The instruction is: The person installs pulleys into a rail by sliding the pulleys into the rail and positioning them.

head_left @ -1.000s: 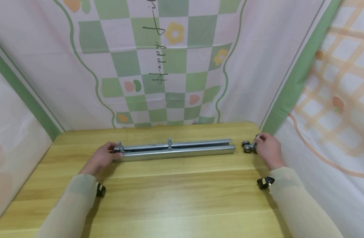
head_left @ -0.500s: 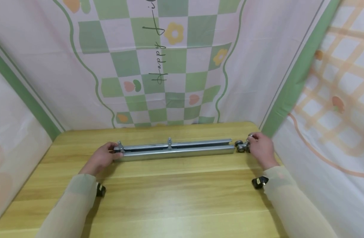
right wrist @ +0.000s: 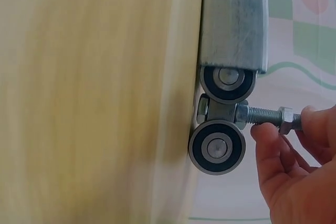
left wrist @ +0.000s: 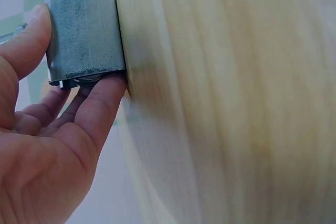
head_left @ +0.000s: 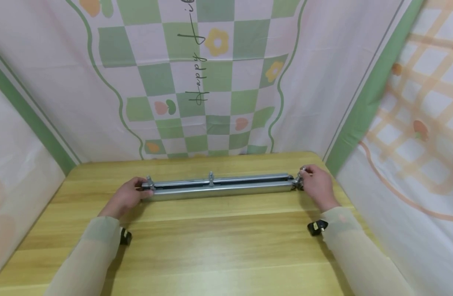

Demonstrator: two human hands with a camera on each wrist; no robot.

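A galvanized steel channel rail [head_left: 226, 190] lies lengthwise across the wooden table, its slot facing up. My left hand [head_left: 127, 194] grips the rail's left end; in the left wrist view the thumb lies along one side and the fingers curl under the end edge. With thumb and fingers my right hand [head_left: 318, 187] pinches the threaded bolt of a roller trolley [right wrist: 217, 148]. One trolley wheel is partly inside the rail's right end, and the other sits outside. Two more bolts stand up from the slot, a middle bolt [head_left: 211, 177] and a left bolt [head_left: 149, 181] beside my left fingers.
The wooden table [head_left: 219, 238] extends in front of the rail toward me. Behind it hangs a checkered cloth [head_left: 211, 82], and another patterned cloth [head_left: 426, 123] hangs along the right side. A small black camera [head_left: 317, 227] is worn at my right wrist.
My right hand has moved left with the roller trolley, bringing it from beside the rail into its right end. The left hand and the rail have stayed in place.
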